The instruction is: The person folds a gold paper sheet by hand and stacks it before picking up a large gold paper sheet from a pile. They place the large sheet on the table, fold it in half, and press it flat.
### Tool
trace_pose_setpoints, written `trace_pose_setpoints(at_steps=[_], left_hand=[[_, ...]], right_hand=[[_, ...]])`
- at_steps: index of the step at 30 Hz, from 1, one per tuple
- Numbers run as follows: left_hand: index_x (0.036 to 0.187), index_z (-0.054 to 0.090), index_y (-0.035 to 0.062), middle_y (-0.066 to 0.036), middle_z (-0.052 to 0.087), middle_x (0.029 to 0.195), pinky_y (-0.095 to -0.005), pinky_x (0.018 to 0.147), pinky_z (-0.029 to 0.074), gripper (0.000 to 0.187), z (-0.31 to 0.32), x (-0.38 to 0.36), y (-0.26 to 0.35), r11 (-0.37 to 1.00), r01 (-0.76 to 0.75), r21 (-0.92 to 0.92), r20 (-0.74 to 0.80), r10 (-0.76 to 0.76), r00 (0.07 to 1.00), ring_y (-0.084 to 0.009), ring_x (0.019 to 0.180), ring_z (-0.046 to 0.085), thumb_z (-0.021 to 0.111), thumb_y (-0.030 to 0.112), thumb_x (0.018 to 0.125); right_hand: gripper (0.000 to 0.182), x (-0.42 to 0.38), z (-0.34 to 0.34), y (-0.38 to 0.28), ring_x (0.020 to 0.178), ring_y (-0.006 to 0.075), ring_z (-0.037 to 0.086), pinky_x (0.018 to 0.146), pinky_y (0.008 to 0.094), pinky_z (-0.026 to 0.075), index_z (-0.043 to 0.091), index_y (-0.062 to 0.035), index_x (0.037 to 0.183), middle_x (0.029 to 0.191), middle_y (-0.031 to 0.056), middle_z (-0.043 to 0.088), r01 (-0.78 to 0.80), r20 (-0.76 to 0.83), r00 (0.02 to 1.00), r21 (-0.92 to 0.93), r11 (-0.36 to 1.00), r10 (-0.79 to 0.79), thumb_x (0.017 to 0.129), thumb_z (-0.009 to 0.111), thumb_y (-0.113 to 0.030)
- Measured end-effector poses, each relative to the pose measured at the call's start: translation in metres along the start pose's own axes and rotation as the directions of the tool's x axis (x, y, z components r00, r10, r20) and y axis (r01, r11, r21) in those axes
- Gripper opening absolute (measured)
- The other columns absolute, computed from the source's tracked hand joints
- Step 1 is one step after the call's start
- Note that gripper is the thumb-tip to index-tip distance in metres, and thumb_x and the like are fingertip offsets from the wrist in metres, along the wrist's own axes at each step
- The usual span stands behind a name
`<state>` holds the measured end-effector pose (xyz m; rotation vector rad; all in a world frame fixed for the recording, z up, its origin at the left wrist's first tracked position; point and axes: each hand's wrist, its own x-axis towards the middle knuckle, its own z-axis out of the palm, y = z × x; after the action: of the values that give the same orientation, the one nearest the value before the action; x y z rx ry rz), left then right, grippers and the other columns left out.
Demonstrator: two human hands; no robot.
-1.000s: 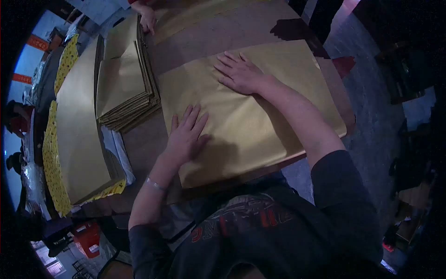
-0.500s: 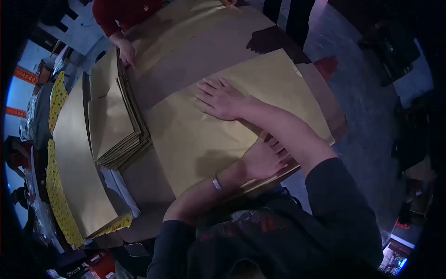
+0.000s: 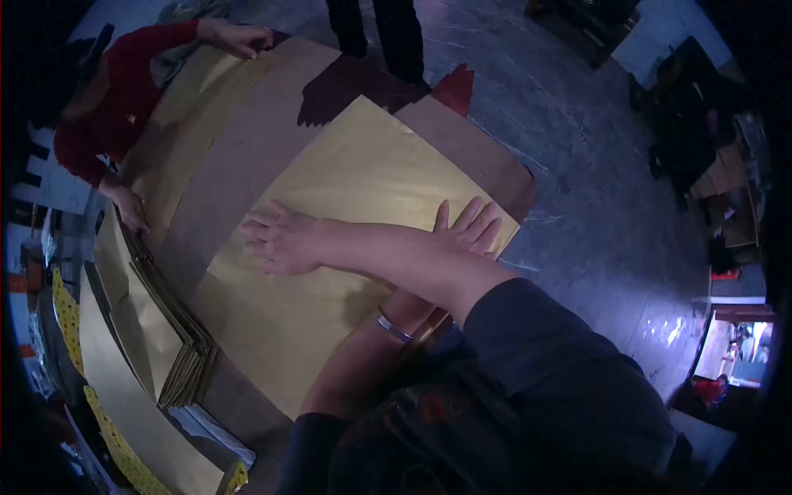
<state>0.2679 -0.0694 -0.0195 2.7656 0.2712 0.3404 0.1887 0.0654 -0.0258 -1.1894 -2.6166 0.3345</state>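
A large gold-brown paper sheet [image 3: 363, 186] lies on the table in front of me. My right hand [image 3: 285, 239] rests palm down near its left edge, fingers apart. That forearm crosses over my left arm, which wears a silver bracelet [image 3: 394, 324]. Close to the sheet's right corner, my left hand [image 3: 472, 229] lies with spread fingers, its palm and wrist partly hidden behind my right forearm. Neither hand has anything grasped. Left of the sheet is a stack of folded gold-brown paper [image 3: 157, 330].
At upper left, a person in a red top [image 3: 136, 82] has both hands on another gold sheet [image 3: 177, 124]. Dark legs [image 3: 396, 37] stand beyond the table. Yellow patterned material [image 3: 124, 441] shows at the left edge, and dark torn-edged material [image 3: 342, 87] lies at the far side.
The view has turned right. My left hand has slid along the sheet towards its right corner, its fingers now spread. My right hand has moved nearer the left edge. The other person's hands have shifted.
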Motion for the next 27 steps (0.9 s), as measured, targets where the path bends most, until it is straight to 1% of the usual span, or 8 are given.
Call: trace_pose_setpoints(at_steps=[1, 4, 12, 20, 21, 23, 25, 27], left_hand=[[0.149, 0.036, 0.0097, -0.009, 0.024, 0.160, -0.0646, 0.114, 0.012, 0.057, -0.008, 0.011, 0.005, 1.000, 0.022, -0.011, 0.127, -0.021, 0.992, -0.0269, 0.149, 0.017, 0.044, 0.038, 0.100], [0.149, 0.035, 0.0114, -0.008, 0.021, 0.161, -0.0658, 0.114, 0.014, 0.057, -0.005, 0.026, 0.009, 1.000, -0.020, 0.007, 0.221, 0.019, 0.975, -0.0270, 0.150, 0.013, 0.044, 0.038, 0.100], [0.152, 0.032, 0.0261, -0.006, 0.015, 0.163, -0.0692, 0.114, 0.009, 0.062, -0.014, 0.035, 0.013, 0.998, -0.038, 0.050, 0.332, 0.019, 0.943, -0.0325, 0.151, 0.004, 0.033, 0.058, 0.099], [0.152, 0.034, 0.0245, -0.007, 0.018, 0.163, -0.0696, 0.111, 0.012, 0.069, 0.004, 0.020, 0.013, 0.991, -0.117, 0.062, 0.262, 0.097, 0.960, -0.0324, 0.151, 0.007, 0.037, 0.063, 0.095], [0.151, 0.033, 0.0206, -0.005, 0.019, 0.162, -0.0700, 0.111, 0.013, 0.070, 0.030, 0.007, 0.009, 0.986, -0.148, 0.077, 0.073, 0.142, 0.987, -0.0299, 0.151, 0.009, 0.037, 0.061, 0.094], [0.149, 0.033, 0.0154, -0.003, 0.021, 0.162, -0.0694, 0.112, 0.011, 0.070, 0.045, -0.006, 0.006, 0.971, -0.195, 0.140, -0.079, 0.208, 0.975, -0.0268, 0.151, 0.009, 0.036, 0.058, 0.094], [0.150, 0.032, 0.0126, -0.003, 0.020, 0.162, -0.0709, 0.111, 0.009, 0.066, 0.039, -0.023, 0.014, 0.978, -0.160, 0.133, -0.068, 0.170, 0.983, -0.0252, 0.151, 0.013, 0.035, 0.052, 0.097], [0.153, 0.026, 0.0098, -0.005, 0.020, 0.163, -0.0533, 0.119, 0.015, 0.065, 0.030, -0.036, 0.019, 0.984, -0.175, -0.026, -0.009, 0.174, 0.985, -0.0234, 0.151, 0.014, 0.039, 0.044, 0.099]], right_hand=[[0.058, -0.001, -0.001, 0.001, 0.148, 0.0305, 0.020, 0.118, 0.0559, 0.017, 0.045, -0.0103, 0.143, 0.156, 0.0148, 0.031, 0.021, -0.008, 1.000, -0.016, 1.000, -0.021, 0.098, 0.039, -0.046], [0.058, -0.002, -0.005, 0.000, 0.148, 0.0297, 0.019, 0.118, 0.0564, 0.016, 0.044, -0.0111, 0.144, 0.156, 0.0145, 0.030, 0.014, 0.018, 1.000, -0.033, 0.999, -0.014, 0.098, 0.039, -0.046], [0.057, -0.007, -0.016, -0.003, 0.149, 0.0296, 0.017, 0.118, 0.0560, 0.014, 0.044, -0.0110, 0.143, 0.157, 0.0146, 0.029, 0.025, 0.060, 0.998, -0.045, 0.999, -0.022, 0.099, 0.038, -0.046], [0.058, -0.004, -0.011, -0.003, 0.148, 0.0291, 0.018, 0.117, 0.0556, 0.016, 0.045, -0.0086, 0.142, 0.156, 0.0146, 0.030, 0.010, 0.047, 0.999, -0.018, 1.000, -0.009, 0.099, 0.038, -0.046], [0.058, -0.004, -0.011, -0.003, 0.148, 0.0291, 0.018, 0.117, 0.0556, 0.016, 0.045, -0.0086, 0.142, 0.156, 0.0146, 0.030, 0.036, 0.039, 0.999, -0.017, 0.999, -0.036, 0.099, 0.038, -0.046], [0.057, -0.004, -0.010, -0.002, 0.148, 0.0297, 0.019, 0.117, 0.0559, 0.017, 0.044, -0.0085, 0.143, 0.156, 0.0145, 0.029, 0.016, 0.050, 0.999, -0.022, 1.000, -0.015, 0.099, 0.038, -0.045], [0.057, -0.002, -0.009, -0.002, 0.148, 0.0297, 0.021, 0.116, 0.0560, 0.019, 0.043, -0.0093, 0.144, 0.156, 0.0143, 0.029, 0.024, 0.043, 0.999, -0.042, 0.999, -0.022, 0.098, 0.039, -0.044], [0.057, -0.003, -0.009, -0.003, 0.147, 0.0294, 0.022, 0.116, 0.0555, 0.020, 0.044, -0.0100, 0.143, 0.156, 0.0139, 0.029, 0.016, 0.042, 0.999, -0.062, 0.998, -0.013, 0.098, 0.039, -0.045]])
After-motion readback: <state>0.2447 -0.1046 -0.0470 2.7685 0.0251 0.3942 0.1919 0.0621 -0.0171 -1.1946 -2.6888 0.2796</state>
